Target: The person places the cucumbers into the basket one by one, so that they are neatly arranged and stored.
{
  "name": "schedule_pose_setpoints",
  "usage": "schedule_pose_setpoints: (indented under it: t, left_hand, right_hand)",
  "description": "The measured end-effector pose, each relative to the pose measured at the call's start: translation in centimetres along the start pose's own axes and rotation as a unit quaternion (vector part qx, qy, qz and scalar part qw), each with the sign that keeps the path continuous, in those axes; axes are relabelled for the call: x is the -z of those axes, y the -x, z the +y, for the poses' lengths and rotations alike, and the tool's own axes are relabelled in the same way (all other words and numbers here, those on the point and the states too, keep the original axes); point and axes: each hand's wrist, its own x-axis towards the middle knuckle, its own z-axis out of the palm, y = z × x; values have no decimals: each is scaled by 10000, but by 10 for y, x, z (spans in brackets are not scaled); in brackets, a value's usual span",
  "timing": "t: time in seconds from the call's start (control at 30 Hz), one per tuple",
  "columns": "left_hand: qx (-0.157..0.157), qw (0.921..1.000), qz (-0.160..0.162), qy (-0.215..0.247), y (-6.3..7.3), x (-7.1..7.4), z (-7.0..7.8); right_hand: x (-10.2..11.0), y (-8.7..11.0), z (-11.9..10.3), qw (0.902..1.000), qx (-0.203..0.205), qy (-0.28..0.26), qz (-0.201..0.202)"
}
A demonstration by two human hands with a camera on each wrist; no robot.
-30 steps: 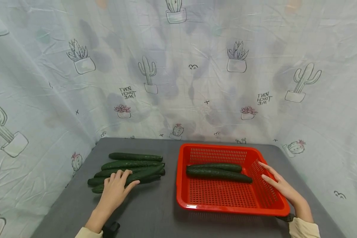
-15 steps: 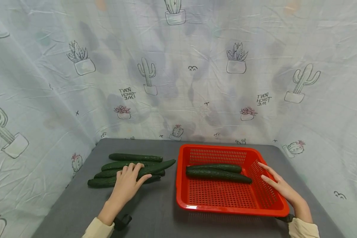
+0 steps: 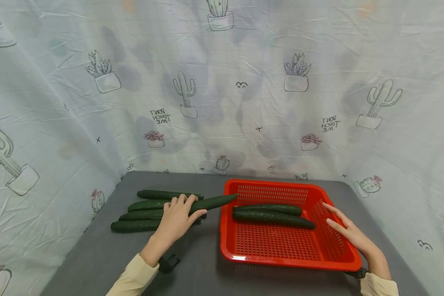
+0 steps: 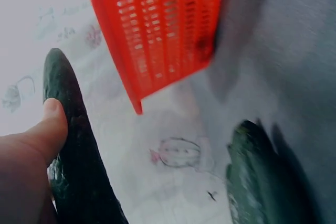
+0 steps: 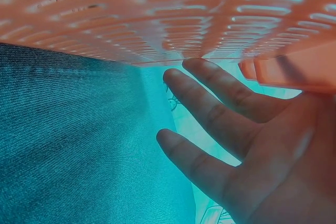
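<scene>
A long dark green cucumber (image 3: pixel 219 201) is in my left hand (image 3: pixel 178 216), which grips it from above at its near part. Its far tip overlaps the left rim of the red basket (image 3: pixel 274 263) in the head view. The left wrist view shows my thumb (image 4: pixel 50 129) pressed along its side. My right hand (image 3: pixel 351 234) rests at the right wall of the basket, fingers extended. In the right wrist view, three straight fingers (image 5: pixel 210 114) lie close below the slotted wall. Two cucumbers (image 3: pixel 271 217) lie side by side inside the basket.
Several more cucumbers (image 3: pixel 135 225) lie in a rough row on the grey table (image 3: pixel 92 255), left of the basket and partly hidden by my left hand. A white cloth (image 3: pixel 240 94) printed with cacti hangs behind and along both sides.
My left hand has lifted the cucumber off the pile and moved it right and farther away, up to the basket's left rim. The right hand and the basket have stayed in place.
</scene>
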Motion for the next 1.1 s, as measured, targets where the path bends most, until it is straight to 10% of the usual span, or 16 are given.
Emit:
schedule_pose_setpoints:
  t: [1.1]
  left_hand:
    - [-771,9941,-527,-549,-50,-1,90]
  right_hand:
    - [1,0,0,9999,-94,-80,-22]
